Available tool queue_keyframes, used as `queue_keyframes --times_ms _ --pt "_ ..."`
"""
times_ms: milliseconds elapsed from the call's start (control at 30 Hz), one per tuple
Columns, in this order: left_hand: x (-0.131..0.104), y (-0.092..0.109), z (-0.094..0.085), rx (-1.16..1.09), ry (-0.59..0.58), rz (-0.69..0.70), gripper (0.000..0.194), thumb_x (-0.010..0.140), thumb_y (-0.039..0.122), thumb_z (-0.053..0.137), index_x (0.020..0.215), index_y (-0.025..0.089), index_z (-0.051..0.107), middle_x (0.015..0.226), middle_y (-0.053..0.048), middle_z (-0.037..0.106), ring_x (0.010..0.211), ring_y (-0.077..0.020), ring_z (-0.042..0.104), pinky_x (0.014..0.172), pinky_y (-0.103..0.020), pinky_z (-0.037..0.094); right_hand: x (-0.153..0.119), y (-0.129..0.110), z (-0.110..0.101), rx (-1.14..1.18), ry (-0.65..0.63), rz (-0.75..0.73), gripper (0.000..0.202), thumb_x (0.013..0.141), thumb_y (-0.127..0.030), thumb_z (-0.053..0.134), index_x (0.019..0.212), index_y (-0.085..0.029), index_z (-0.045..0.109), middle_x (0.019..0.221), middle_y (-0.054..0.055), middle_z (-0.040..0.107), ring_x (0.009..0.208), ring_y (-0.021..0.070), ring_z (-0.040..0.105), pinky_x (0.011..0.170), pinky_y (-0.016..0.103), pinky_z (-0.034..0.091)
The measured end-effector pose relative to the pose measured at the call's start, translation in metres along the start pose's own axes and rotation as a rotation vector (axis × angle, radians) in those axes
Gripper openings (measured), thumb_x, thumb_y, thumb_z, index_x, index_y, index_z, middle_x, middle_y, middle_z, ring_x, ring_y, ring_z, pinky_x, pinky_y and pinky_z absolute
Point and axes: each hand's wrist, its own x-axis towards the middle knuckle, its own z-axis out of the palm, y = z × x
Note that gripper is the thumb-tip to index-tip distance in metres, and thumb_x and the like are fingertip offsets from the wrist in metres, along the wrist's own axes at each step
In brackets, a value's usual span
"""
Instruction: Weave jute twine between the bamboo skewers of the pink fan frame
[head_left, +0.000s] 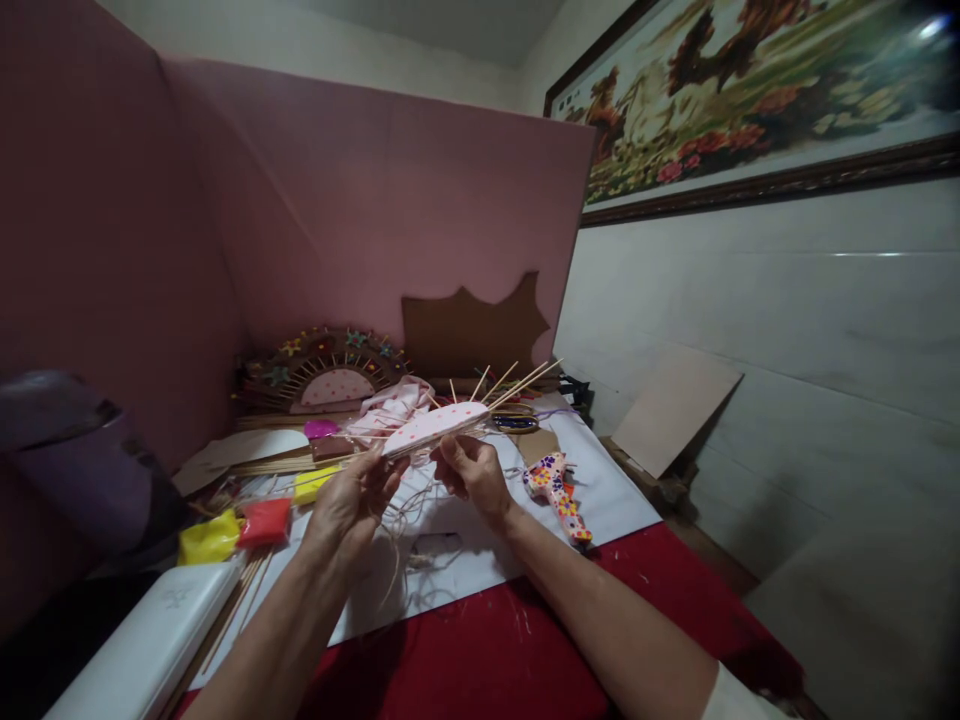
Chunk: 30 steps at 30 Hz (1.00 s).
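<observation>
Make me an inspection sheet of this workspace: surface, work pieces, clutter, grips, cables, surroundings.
Surface: white paper over red cloth.
Work pieces: spotted half-round piece, held above the paper; thin sticks spread beyond it; loose twine below.
Clutter: red packet, yellow packet and white case at left; flower-patterned glue gun at right.
Grips: left hand holds the piece's left end; right hand is at its lower edge, its exact hold unclear.
Cables: nothing plainly seen; a thin purple strand lies beyond the glue gun, nature unclear.
Surroundings: pink partition behind, brown cardboard cutout before it; framed picture on the right wall.
</observation>
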Motion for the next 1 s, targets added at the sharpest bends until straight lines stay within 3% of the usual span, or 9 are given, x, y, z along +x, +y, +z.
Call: queue_keyframes --times_ms 267,500,833,1000 --pt "0.004 0.005 0.001 -0.067 0.050 -0.059 0.016 0.079 -0.002 0.048 0.071 0.008 0.058 0.059 -0.005 0.062 0.047 -0.0117 0.062 0.045 -0.021 0.056 0.003 0.004 -0.005 -0.106 0.094 -0.117 0.037 0.074 -0.053 0.059 0.066 -0.016 0.059 0.052 -0.002 0.054 0.038 0.0053 0.039 0.036 0.020 0.028" --pt "0.003 0.000 0.001 -0.076 0.041 -0.008 0.018 0.076 -0.006 0.049 0.069 0.008 0.058 0.057 -0.003 0.061 0.043 -0.0091 0.058 0.049 -0.023 0.058 0.003 0.003 -0.005 -0.157 0.123 -0.135 0.038 0.077 -0.051 0.057 0.061 -0.016 0.056 0.049 -0.001 0.053 0.037 0.0057 0.039 0.036 0.020 0.028" --pt "-0.002 -0.003 -0.001 0.027 -0.047 0.173 0.012 0.073 -0.001 0.057 0.066 0.007 0.059 0.055 -0.002 0.060 0.046 -0.0090 0.058 0.048 -0.021 0.057 0.001 0.002 -0.005 -0.179 0.089 -0.107 0.036 0.077 -0.047 0.058 0.059 -0.017 0.055 0.047 -0.002 0.050 0.037 0.0059 0.038 0.037 0.021 0.027" --pt "-0.006 -0.007 -0.002 0.101 -0.065 0.209 0.002 0.072 0.008 0.062 0.074 0.008 0.062 0.064 -0.005 0.065 0.054 -0.0127 0.063 0.042 -0.017 0.051 -0.003 0.010 0.001 -0.238 -0.033 -0.087 0.027 0.077 -0.040 0.058 0.064 -0.016 0.059 0.053 -0.001 0.055 0.040 0.0068 0.042 0.041 0.021 0.032"
